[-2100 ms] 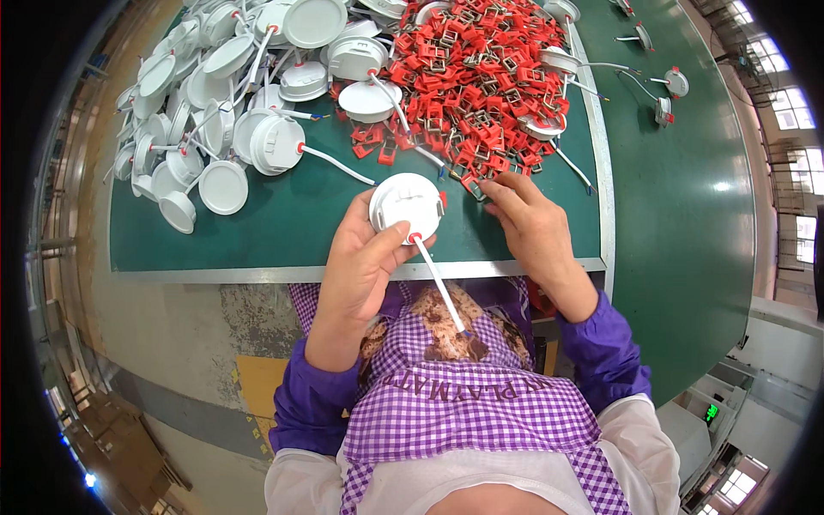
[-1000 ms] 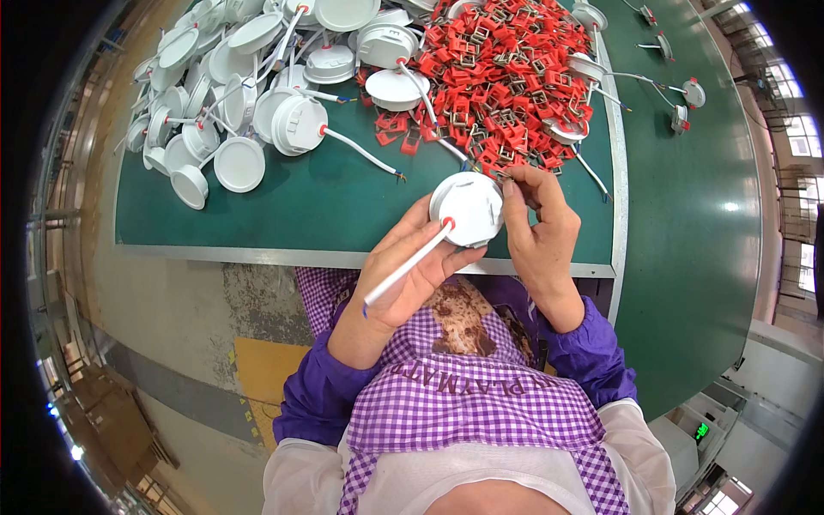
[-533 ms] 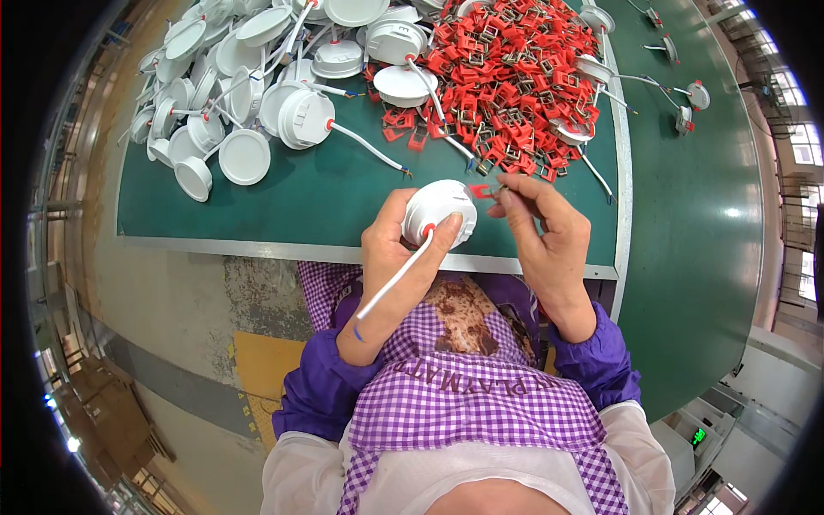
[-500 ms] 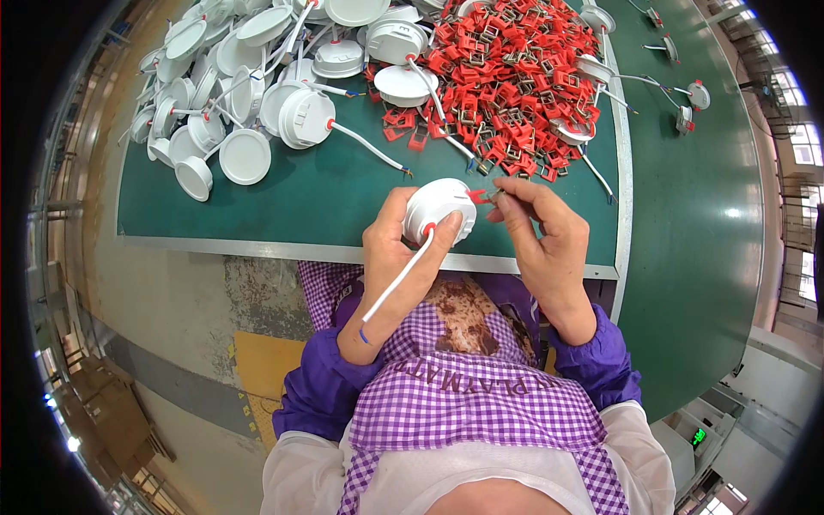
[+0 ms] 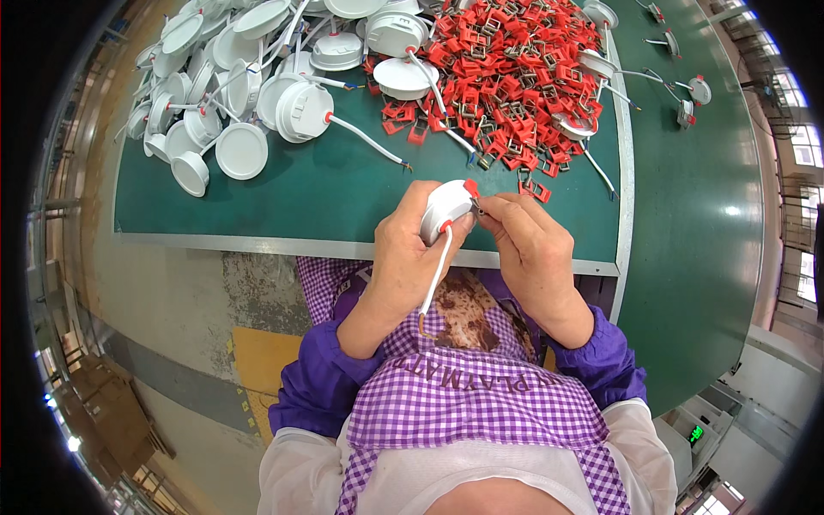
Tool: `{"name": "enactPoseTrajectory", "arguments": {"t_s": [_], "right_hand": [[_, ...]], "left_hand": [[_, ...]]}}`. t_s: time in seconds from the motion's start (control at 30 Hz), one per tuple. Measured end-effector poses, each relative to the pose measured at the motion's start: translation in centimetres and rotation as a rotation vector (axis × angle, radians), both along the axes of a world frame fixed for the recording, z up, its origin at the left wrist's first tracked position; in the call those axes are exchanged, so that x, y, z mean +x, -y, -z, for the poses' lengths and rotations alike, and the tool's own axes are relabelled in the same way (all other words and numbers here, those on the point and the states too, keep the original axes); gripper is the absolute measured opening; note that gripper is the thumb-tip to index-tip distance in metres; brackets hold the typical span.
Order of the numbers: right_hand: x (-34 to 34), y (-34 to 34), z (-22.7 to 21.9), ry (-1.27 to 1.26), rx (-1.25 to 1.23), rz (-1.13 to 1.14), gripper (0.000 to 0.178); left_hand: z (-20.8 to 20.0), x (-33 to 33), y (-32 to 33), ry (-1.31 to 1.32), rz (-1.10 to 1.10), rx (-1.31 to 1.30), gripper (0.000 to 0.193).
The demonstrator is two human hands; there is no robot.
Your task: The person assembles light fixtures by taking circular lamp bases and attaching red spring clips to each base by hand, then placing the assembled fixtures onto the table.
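Observation:
My left hand (image 5: 402, 236) is closed around a white round light fitting (image 5: 441, 209), held tilted over the table's near edge. From a red grommet on the fitting a white cable (image 5: 438, 279) hangs down past my left hand, its bare wire ends over the apron. A red clip (image 5: 471, 188) sits against the fitting's right rim. Its metal spring part (image 5: 477, 206) is pinched by the thumb and fingers of my right hand (image 5: 528, 245). Whether the clip is seated in the fitting, I cannot tell; the fingertips partly cover it.
A heap of white light fittings (image 5: 240, 152) with cables fills the far left of the green table (image 5: 283, 210). Beside it lies a large pile of red clips (image 5: 506, 77) with metal springs. More fittings (image 5: 699, 90) rest on the green surface at the right, past a metal edge strip (image 5: 627, 172).
My right hand has come left and nearer, bringing the clip against the fitting's rim. The fitting has been turned and tilted. Loose clips now show where my right fingers were.

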State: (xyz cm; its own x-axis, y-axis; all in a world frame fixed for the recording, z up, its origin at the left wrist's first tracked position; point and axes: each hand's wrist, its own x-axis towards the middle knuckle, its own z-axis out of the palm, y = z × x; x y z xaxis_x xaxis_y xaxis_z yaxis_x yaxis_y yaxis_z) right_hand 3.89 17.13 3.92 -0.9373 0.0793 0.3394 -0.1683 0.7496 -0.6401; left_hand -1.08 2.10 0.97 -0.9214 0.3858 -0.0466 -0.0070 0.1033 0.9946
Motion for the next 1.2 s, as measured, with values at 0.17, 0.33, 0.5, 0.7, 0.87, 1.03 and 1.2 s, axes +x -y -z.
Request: {"name": "enactPoseTrajectory", "arguments": {"t_s": [0.17,0.33,0.5,0.7,0.87,1.03,1.2], "right_hand": [[0.1,-0.3,-0.1,0.012,0.009,-0.014,0.022],[0.7,-0.7,-0.2,0.071,-0.174,0.021,0.033],[2.9,-0.9,-0.6,0.344,-0.577,0.007,0.047],[4.2,-1.3,0.0,0.425,-0.789,0.055,0.045],[3.4,-2.6,0.1,0.521,-0.939,0.043,0.041],[3.3,-4.7,0.4,0.525,-0.960,0.115,0.037],[4.6,-10.3,-0.6,0.394,-0.725,0.304,0.029]], "left_hand": [[0.6,-0.5,0.0,-0.162,0.066,-0.029,0.030],[-0.6,-0.3,0.6,-0.148,0.155,-0.092,0.030],[-0.9,1.3,1.1,-0.213,0.168,-0.043,0.032],[-1.0,3.0,1.1,-0.164,0.261,-0.074,0.030],[0.3,2.8,0.1,0.200,0.268,0.178,0.029],[0.8,2.3,-0.1,0.357,0.349,0.262,0.054],[-0.2,0.8,0.6,0.260,0.413,0.166,0.059]]}}
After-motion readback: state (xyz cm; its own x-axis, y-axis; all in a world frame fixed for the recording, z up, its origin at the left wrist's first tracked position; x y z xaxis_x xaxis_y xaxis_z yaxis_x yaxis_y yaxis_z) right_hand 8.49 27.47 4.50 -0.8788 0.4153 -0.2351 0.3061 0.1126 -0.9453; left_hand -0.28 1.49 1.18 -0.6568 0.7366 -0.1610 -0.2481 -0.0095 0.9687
